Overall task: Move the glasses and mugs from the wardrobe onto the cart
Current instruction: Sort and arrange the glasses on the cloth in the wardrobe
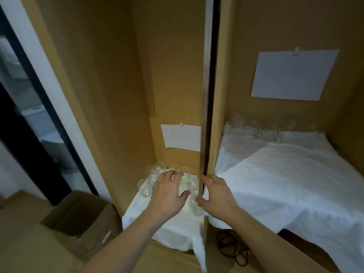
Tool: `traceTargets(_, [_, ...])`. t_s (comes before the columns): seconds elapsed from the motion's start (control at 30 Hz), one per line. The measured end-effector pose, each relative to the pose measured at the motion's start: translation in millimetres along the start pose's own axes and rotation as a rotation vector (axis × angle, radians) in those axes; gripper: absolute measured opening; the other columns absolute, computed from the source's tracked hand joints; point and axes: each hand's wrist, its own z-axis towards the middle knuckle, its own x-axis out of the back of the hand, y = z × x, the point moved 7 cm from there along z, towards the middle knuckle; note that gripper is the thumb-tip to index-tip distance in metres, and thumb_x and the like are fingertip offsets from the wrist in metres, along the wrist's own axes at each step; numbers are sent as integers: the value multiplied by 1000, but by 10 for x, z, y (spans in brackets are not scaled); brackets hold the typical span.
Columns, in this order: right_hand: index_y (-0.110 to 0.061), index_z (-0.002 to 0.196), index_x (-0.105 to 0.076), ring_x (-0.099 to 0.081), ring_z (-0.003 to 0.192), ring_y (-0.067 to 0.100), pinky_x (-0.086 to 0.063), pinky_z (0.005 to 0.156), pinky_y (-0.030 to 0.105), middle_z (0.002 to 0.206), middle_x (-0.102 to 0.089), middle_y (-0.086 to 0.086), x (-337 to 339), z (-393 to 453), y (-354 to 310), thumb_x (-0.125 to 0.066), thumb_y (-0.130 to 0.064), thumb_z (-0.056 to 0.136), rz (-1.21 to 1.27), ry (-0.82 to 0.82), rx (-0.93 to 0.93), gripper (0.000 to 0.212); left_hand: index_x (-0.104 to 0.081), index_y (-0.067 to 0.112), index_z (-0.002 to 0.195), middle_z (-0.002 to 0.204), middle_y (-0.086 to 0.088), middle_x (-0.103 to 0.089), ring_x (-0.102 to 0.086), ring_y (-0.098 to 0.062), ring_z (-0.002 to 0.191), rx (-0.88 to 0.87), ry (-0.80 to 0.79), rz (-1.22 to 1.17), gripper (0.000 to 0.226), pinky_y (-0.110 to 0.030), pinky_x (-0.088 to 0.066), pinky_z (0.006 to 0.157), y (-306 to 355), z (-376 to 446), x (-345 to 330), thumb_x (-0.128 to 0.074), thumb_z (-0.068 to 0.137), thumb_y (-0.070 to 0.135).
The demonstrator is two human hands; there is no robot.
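Where the wardrobe's left compartment meets its divider, clear glasses (157,175) crowd a white cloth (173,229). The left hand (167,196) hovers over them, fingers spread and relaxed. At its 3 o'clock the right hand (216,194) reaches in, fingers loosely open, holding nothing. More glasses (262,131) stand blurred at 1 o'clock.

Clear glossy glasses (157,175) on white cloth (275,174); matt, probably wooden wardrobe (177,75); paper sheet (293,74).

Glasses (157,174) partly under the left hand (167,196); far glasses (260,129) perhaps stemmed, too blurred.
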Motion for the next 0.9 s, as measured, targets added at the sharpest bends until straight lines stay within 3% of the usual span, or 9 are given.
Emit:
traceTargets(0.4, [-28, 154, -35, -36, 142, 23, -35, 115, 36, 155, -39, -1, -888, 276, -909, -62, -49, 93, 40, -70, -76, 70, -44, 26, 146, 149, 3, -45, -38, -21, 137, 163, -71, -31, 60, -35, -37, 110, -1563, -346, 237, -62, 94, 52])
traceTargets(0.9, [-25, 154, -36, -36, 143, 23, -33, 116, 33, 156, -40, 2, -1766, 1194, -1179, -63, -48, 94, 87, -264, -62, 70, -44, 31, 146, 151, 4, -45, -49, -20, 129, 441, -109, -95, 65, -34, -46, 104, -2551, -176, -123, -62, 91, 59])
